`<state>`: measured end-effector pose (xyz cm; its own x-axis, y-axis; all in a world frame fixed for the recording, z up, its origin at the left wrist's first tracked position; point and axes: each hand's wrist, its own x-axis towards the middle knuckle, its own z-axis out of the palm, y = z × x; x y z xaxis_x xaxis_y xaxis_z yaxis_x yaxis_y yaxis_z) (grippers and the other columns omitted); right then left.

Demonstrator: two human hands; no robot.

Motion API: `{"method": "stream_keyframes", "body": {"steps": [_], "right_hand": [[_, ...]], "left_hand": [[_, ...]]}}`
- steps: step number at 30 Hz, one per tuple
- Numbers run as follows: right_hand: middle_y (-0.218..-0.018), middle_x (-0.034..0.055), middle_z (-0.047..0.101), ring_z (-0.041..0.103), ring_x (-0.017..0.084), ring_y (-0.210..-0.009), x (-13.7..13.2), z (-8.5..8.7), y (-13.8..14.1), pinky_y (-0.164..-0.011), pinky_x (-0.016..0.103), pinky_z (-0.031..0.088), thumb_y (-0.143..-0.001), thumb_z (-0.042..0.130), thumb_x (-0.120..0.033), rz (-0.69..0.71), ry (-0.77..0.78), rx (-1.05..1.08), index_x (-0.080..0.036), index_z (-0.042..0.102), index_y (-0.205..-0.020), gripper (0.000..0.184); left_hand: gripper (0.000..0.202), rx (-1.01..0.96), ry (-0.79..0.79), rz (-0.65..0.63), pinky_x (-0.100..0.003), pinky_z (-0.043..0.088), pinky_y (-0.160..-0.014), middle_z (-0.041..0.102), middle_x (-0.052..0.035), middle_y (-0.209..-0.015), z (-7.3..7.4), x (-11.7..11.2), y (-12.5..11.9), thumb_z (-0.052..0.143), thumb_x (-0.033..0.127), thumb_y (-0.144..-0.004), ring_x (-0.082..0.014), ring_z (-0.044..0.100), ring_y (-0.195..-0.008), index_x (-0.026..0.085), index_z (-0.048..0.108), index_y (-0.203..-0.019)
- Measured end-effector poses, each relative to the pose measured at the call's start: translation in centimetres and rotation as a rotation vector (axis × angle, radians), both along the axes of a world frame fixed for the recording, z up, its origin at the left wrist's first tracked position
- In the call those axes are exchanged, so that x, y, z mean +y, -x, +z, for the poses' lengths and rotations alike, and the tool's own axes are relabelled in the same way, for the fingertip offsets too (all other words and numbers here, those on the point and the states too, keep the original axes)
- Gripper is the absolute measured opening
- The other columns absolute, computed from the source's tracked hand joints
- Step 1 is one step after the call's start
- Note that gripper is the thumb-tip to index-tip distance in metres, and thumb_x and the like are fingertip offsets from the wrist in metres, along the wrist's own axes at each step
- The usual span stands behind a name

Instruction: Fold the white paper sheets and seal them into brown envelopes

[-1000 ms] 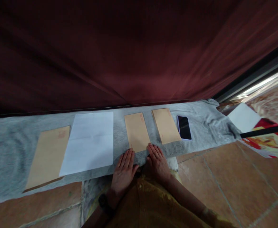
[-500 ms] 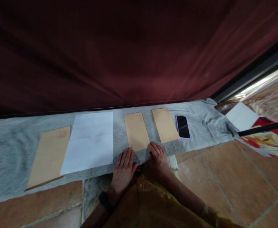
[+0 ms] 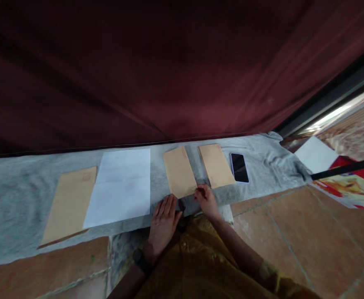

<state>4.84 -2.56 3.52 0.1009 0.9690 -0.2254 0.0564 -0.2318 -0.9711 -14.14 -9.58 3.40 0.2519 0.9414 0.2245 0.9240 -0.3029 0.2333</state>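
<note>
A brown paper envelope [image 3: 179, 172] with a small red print lies on the grey cloth [image 3: 265, 162] straight ahead of me. My left hand [image 3: 163, 218] rests flat and open at its lower left corner, fingertips just touching it. At the lower right corner, the fingers of my right hand [image 3: 206, 202] are curled in and closed on the envelope's edge. To its right lies a stack of brown envelopes [image 3: 216, 165]. Left of it is a white sheet of paper [image 3: 122, 180], which overlaps a larger brown envelope [image 3: 69, 203].
A phone [image 3: 240, 167] lies face up to the right of the stack. Behind the cloth hangs a dark red curtain [image 3: 169, 74]. A dark bar [image 3: 346, 168] crosses a colourful printed box [image 3: 353, 185] at the right. Below is a tiled floor [image 3: 306, 224].
My right hand has gone from lying flat with fingers stretched out to fingers curled at the envelope's corner. My left hand has hardly moved. The view has shifted slightly.
</note>
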Motion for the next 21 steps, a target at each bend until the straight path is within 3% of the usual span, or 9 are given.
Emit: {"method": "stream_keyframes", "body": {"steps": [2, 6, 9, 13, 17, 21], "right_hand": [[-0.076, -0.0012, 0.064, 0.066, 0.018, -0.067, 0.4, 0.2, 0.8, -0.063, 0.033, 0.058, -0.074, 0.068, -0.059, -0.07, 0.087, 0.145, -0.024, 0.055, -0.095, 0.043], [-0.074, -0.0012, 0.065, 0.066, 0.018, -0.062, 0.6, 1.1, 1.8, -0.059, 0.032, 0.057, -0.068, 0.072, -0.067, -0.111, 0.098, 0.17, -0.023, 0.058, -0.099, 0.055], [-0.077, 0.0014, 0.069, 0.067, 0.02, -0.066, 0.2, 2.7, 2.1, -0.063, 0.034, 0.058, -0.075, 0.071, -0.063, -0.057, 0.054, 0.132, -0.021, 0.062, -0.113, 0.057], [-0.084, 0.0048, 0.074, 0.069, 0.022, -0.073, -0.9, 5.6, 3.0, -0.073, 0.036, 0.058, -0.091, 0.057, -0.05, 0.069, -0.076, -0.141, -0.02, 0.063, -0.129, 0.048], [-0.103, 0.0084, 0.076, 0.072, 0.023, -0.085, -1.8, 7.9, 3.9, -0.082, 0.037, 0.057, -0.097, 0.052, -0.043, 0.172, -0.171, -0.278, -0.022, 0.064, -0.132, 0.042], [-0.123, 0.0088, 0.072, 0.069, 0.023, -0.11, -2.2, 8.4, 3.9, -0.097, 0.037, 0.055, -0.1, 0.05, -0.044, 0.236, -0.258, -0.159, -0.023, 0.057, -0.141, 0.047]], "left_hand": [[0.049, -0.003, -0.006, 0.003, -0.048, 0.043, -0.115, 0.059, -0.0154, -0.144, 0.1, 0.1, 0.1, 0.044, 0.035, -0.101, -0.0298, 0.055, -0.135, 0.014, 0.054, -0.144], [0.049, -0.017, -0.013, 0.046, -0.045, 0.044, -0.114, 0.058, -0.0138, -0.146, 1.0, 0.4, -0.3, 0.043, 0.029, -0.1, -0.0278, 0.056, -0.134, 0.015, 0.05, -0.147], [0.06, -0.025, -0.038, 0.116, -0.045, 0.042, -0.115, 0.049, -0.015, -0.154, 2.2, 1.0, -1.3, 0.042, 0.024, -0.099, -0.0283, 0.05, -0.139, 0.014, 0.033, -0.157], [0.068, -0.032, -0.058, 0.187, -0.045, 0.041, -0.114, 0.036, -0.0167, -0.162, 4.0, 2.3, -2.9, 0.039, 0.023, -0.099, -0.0305, 0.042, -0.145, 0.013, 0.015, -0.162], [0.065, -0.045, -0.019, 0.216, -0.044, 0.046, -0.111, 0.038, -0.0201, -0.16, 5.1, 3.7, -3.2, 0.034, 0.018, -0.099, -0.0311, 0.044, -0.144, 0.009, 0.015, -0.161], [0.061, -0.175, 0.052, 0.255, -0.042, 0.048, -0.108, 0.047, -0.0188, -0.154, 6.5, 4.4, -2.2, 0.035, 0.017, -0.099, -0.0296, 0.051, -0.138, 0.012, 0.028, -0.159]]}}
